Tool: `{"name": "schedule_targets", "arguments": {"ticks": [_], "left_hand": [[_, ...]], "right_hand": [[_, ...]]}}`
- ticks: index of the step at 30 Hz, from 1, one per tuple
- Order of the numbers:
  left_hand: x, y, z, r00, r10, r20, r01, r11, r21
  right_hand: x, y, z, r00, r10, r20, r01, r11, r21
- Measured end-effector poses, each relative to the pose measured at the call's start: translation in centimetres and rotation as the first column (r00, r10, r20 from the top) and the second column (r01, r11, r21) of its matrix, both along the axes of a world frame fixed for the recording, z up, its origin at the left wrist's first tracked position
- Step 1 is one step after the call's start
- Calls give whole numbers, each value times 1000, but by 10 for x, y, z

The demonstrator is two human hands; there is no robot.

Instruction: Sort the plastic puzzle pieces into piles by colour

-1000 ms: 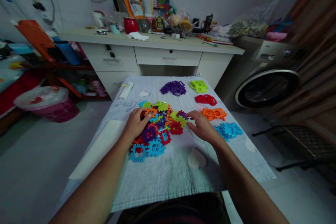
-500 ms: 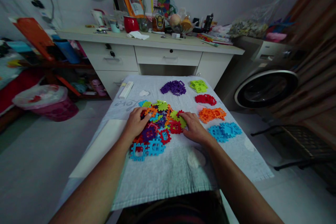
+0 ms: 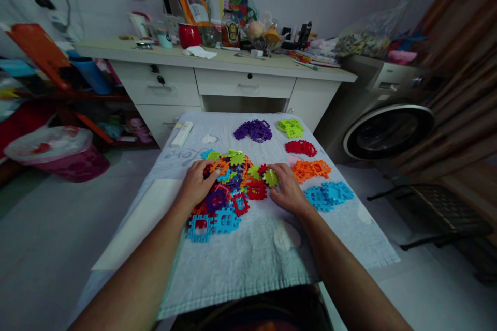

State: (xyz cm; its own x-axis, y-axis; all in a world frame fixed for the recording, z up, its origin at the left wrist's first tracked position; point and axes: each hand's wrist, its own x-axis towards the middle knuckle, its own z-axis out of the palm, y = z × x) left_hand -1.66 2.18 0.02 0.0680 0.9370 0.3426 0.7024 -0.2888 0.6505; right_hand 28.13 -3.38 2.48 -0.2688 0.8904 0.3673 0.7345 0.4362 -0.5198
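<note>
A mixed heap of plastic interlocking building pieces [image 3: 216, 200] in several colours lies mid-table. My left hand [image 3: 197, 184] rests on the heap's left side, thumb and fingers apart, touching pieces beside an orange one [image 3: 219, 167]. Some of its fingertips are hidden. At the heap's right edge, my right hand [image 3: 286, 189] pinches a round, toothed yellow-green piece [image 3: 271, 178] between thumb and fingers. A red square piece [image 3: 257, 190] lies just left of that hand. Two light-blue frame pieces [image 3: 226, 220] lie at the heap's near edge.
Single-colour piles stand apart: purple [image 3: 254, 131], lime green [image 3: 290, 128], red [image 3: 301, 148], orange [image 3: 310, 170] and blue [image 3: 328, 196]. A white box [image 3: 182, 134] lies at the table's far left. Behind are a cluttered counter [image 3: 233, 62] and a washing machine [image 3: 384, 114].
The yellow-green piece at my right fingertips has turned and now shows as a round disc, lifted slightly from its neighbours. My left hand stays on the heap. The whole view has shifted a little.
</note>
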Motion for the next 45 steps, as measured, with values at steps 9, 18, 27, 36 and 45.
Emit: {"name": "schedule_targets", "arguments": {"ticks": [9,18,27,36,45], "left_hand": [[0,1,-1,1000,4,-7,-4,1000,-19],[1,-1,5,1000,8,-5,-8,1000,-30],[0,1,0,1000,5,-17,-5,1000,-27],[-1,0,0,1000,8,-10,-9,999,-38],[-1,1,-1,999,13,-32,-14,999,-33]], "right_hand": [[2,3,3,999,-38,-30,39,999,25],[53,62,66,971,-178,161,183,983,-14],[108,166,51,818,-492,298,539,836,-100],[121,217,33,741,-539,399,624,774,-113],[121,235,20,705,-556,440,648,757,-81]]}}
